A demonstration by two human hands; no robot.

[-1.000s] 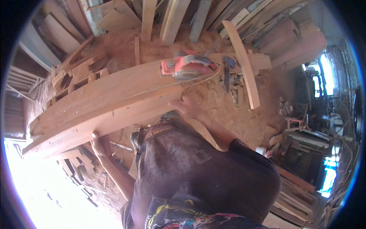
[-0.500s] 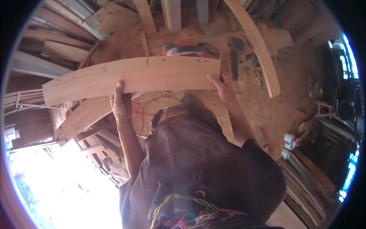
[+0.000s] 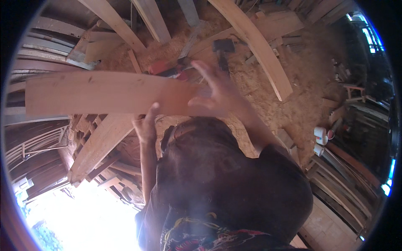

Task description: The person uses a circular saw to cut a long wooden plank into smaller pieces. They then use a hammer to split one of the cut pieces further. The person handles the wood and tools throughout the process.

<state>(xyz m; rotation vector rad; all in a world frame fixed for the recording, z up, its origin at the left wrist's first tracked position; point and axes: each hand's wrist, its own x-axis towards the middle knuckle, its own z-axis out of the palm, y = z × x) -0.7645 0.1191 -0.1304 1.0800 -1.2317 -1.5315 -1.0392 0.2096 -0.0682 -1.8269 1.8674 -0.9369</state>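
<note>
A long, flat wooden board lies across the front of me, its left part reaching far to the left. My left hand is closed on its lower edge, with the thumb on the upper face and the other fingers mostly hidden below. Over the right end of the board, my right hand is spread, thumb and fingers apart and slightly blurred. Whether that hand touches the board I cannot tell. Just beyond the board sits a red and black power tool, partly covered by it.
A dark hammer-like tool lies past my right hand. A curved plank leans at the far right, and another wide plank slants below the board. White containers stand at right. Sawdust covers the floor.
The board has shifted left and now shows different marks along its face. My right hand has loosened from its right end and spread. My left hand still grips the lower edge. The view has turned slightly.
</note>
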